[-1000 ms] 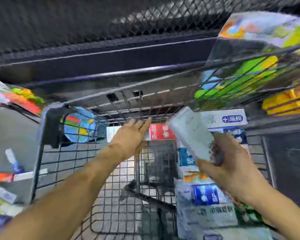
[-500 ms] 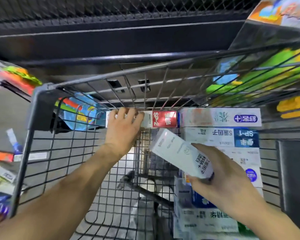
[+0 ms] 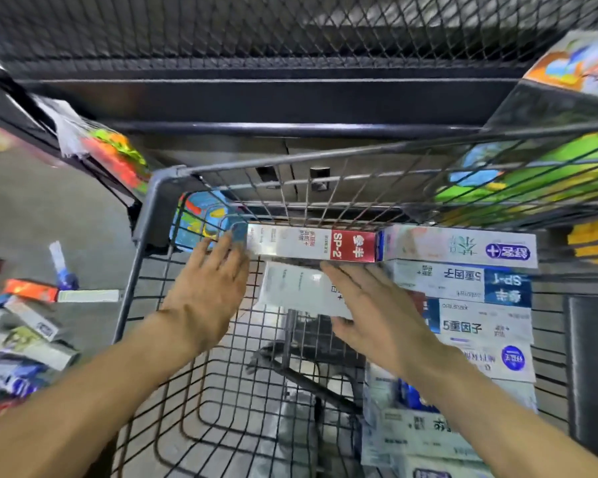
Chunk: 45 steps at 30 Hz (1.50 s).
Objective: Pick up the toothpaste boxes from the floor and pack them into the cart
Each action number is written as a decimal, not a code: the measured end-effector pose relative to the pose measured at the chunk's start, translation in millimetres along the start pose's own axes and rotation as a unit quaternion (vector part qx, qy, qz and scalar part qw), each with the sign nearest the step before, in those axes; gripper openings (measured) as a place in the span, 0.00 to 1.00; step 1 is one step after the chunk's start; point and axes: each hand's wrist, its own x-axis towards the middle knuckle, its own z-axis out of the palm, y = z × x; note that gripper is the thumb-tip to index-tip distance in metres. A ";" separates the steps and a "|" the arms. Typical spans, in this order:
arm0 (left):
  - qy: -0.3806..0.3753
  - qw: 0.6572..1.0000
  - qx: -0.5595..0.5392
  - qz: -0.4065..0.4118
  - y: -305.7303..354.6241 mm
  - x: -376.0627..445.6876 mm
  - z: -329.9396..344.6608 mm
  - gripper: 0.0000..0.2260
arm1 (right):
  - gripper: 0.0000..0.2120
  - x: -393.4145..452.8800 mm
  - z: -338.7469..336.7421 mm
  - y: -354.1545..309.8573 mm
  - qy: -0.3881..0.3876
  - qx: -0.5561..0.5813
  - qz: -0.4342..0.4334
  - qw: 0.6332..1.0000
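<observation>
A grey floor [image 3: 66, 215] lies under a wire cart [image 3: 173, 174], and dark mesh shelves fill the top, at 12 o'clock. Inside the cart, a red and white box [image 3: 311, 243] lies along the far wall. A white box [image 3: 297, 289] sits just under it. More toothpaste boxes [image 3: 463, 294] are stacked high at 3 o'clock. The left hand [image 3: 208, 291] is flat with straight fingers, and its tips touch the left end of the red and white box. The right hand [image 3: 377, 312] is flat too, with its fingers lying on the white box. Neither hand grips anything. Loose boxes [image 3: 32, 312] lie on the floor at 9 o'clock.
</observation>
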 end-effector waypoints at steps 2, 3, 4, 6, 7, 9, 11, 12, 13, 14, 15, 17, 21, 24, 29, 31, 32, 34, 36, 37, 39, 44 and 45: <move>0.026 0.999 0.010 0.027 -5.3 -19.9 -7.1 0.35 | 0.36 13.4 2.9 -1.4 -0.013 -0.012 0.002 1.000; 0.074 0.997 -0.002 0.034 -10.9 -26.4 -9.0 0.34 | 0.36 18.6 5.1 -1.3 -0.021 -0.013 0.007 1.000; 0.117 0.993 -0.017 0.030 -19.3 -31.0 -10.4 0.32 | 0.36 23.2 8.4 -1.3 -0.027 -0.023 0.008 0.999; 0.152 0.987 -0.038 0.023 -34.3 -36.0 -11.3 0.33 | 0.36 31.5 15.5 -1.9 -0.038 -0.053 -0.002 0.998; 0.144 0.989 -0.036 0.025 -37.0 -37.7 -12.7 0.34 | 0.37 35.9 19.0 -2.7 -0.038 -0.062 -0.011 0.997; 0.139 0.989 -0.036 0.035 -37.0 -40.9 -12.4 0.35 | 0.36 44.2 27.1 -6.7 -0.039 -0.069 -0.023 0.997; 0.163 0.985 -0.036 0.038 -38.9 -44.9 -11.6 0.35 | 0.36 52.3 35.6 -12.7 -0.034 -0.060 -0.032 0.997; 0.178 0.983 -0.034 0.032 -42.9 -47.6 -11.7 0.35 | 0.36 55.5 39.8 -15.6 -0.029 -0.057 -0.037 0.997; 0.193 0.980 -0.036 0.026 -48.0 -49.9 -10.2 0.35 | 0.36 58.6 44.4 -17.3 -0.025 -0.058 -0.041 0.997; 0.208 0.977 -0.043 0.022 -53.1 -51.4 -8.3 0.35 | 0.35 61.3 48.2 -17.9 -0.022 -0.063 -0.040 0.997; 0.216 0.975 -0.054 0.020 -56.7 -52.7 -7.0 0.36 | 0.35 63.4 51.2 -18.0 -0.023 -0.067 -0.035 0.997; 0.235 0.968 -0.083 0.013 -58.9 -53.6 -3.1 0.36 | 0.33 66.5 56.3 -17.8 -0.015 -0.071 -0.018 0.997; 0.275 0.951 -0.143 -0.006 -55.5 -51.2 0.0 0.37 | 0.33 71.4 67.1 -18.1 0.002 -0.103 -0.009 0.995; 0.282 0.947 -0.154 -0.009 -56.6 -51.8 1.7 0.37 | 0.38 72.2 75.0 -15.6 0.034 -0.132 0.031 0.990; 0.296 0.940 -0.168 -0.015 -56.3 -49.8 2.6 0.37 | 0.39 72.5 76.6 -10.3 0.044 -0.149 0.049 0.987; 0.297 0.939 -0.174 -0.020 -56.3 -49.0 2.9 0.37 | 0.38 73.1 74.0 -9.6 0.037 -0.141 0.055 0.988; 0.296 0.938 -0.177 -0.022 -56.4 -48.5 2.9 0.37 | 0.37 74.0 72.5 -9.4 0.032 -0.132 0.062 0.989; 0.294 0.938 -0.183 -0.024 -55.8 -46.6 2.6 0.37 | 0.38 74.9 69.0 -8.2 0.022 -0.107 0.089 0.990; 0.299 0.933 -0.200 -0.025 -55.9 -46.5 3.0 0.37 | 0.39 74.5 66.9 -8.7 0.020 -0.094 0.106 0.990; 0.304 0.929 -0.210 -0.024 -56.0 -46.6 3.4 0.37 | 0.39 74.6 67.3 -9.0 0.027 -0.094 0.104 0.990; 0.313 0.922 -0.227 -0.022 -55.6 -46.5 3.2 0.37 | 0.39 75.0 66.7 -9.9 0.036 -0.101 0.098 0.989; 0.353 0.894 -0.274 -0.025 -54.1 -44.5 4.8 0.37 | 0.38 77.4 61.7 -17.7 0.010 -0.134 0.107 0.985; 0.363 0.884 -0.292 -0.029 -53.2 -44.0 5.7 0.36 | 0.37 77.4 58.1 -23.8 0.017 -0.121 0.120 0.985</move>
